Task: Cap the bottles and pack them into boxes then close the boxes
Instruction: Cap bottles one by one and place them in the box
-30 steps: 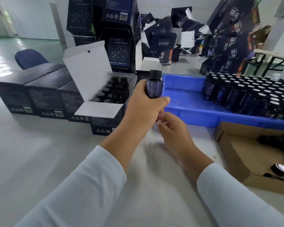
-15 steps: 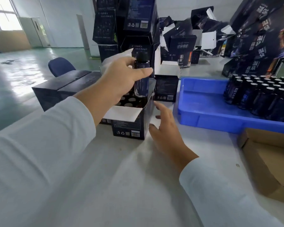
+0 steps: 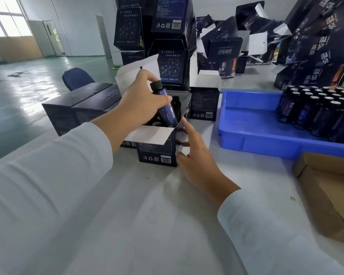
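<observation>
We're at a pale grey surface [image 3: 127, 205] in a big room with a green floor, and dark printed cartons are stacked up all along the far side. Our left hand [image 3: 141, 102] has its fingers wrapped around a capped bottle [image 3: 165, 105], which is tilted with its bottom end dipping into the open box [image 3: 157, 149] right in front of us. Our right hand [image 3: 195, 153] has its fingers spread and resting against the box's right side, steadying it.

What could go wrong? The bottle's going in at an angle, so we reckon its base could catch on another bottle already inside [image 3: 176, 106] or on the insert holes and jam instead of dropping in. The white front flap [image 3: 149, 135] sticks out toward us and the tall lid flap [image 3: 135, 70] stands behind the hand; either could get bent if the wrist bumps it. If the right hand slips, the light box might slide or tip.

Around us: closed boxes [image 3: 77, 104] just left of the open one, a blue tray [image 3: 246, 124] to the right with a crowd of bottles [image 3: 322, 110] at its far end, and a brown cardboard box [image 3: 330, 191] near the right edge. A smaller open carton [image 3: 204, 104] sits just behind the open box.
</observation>
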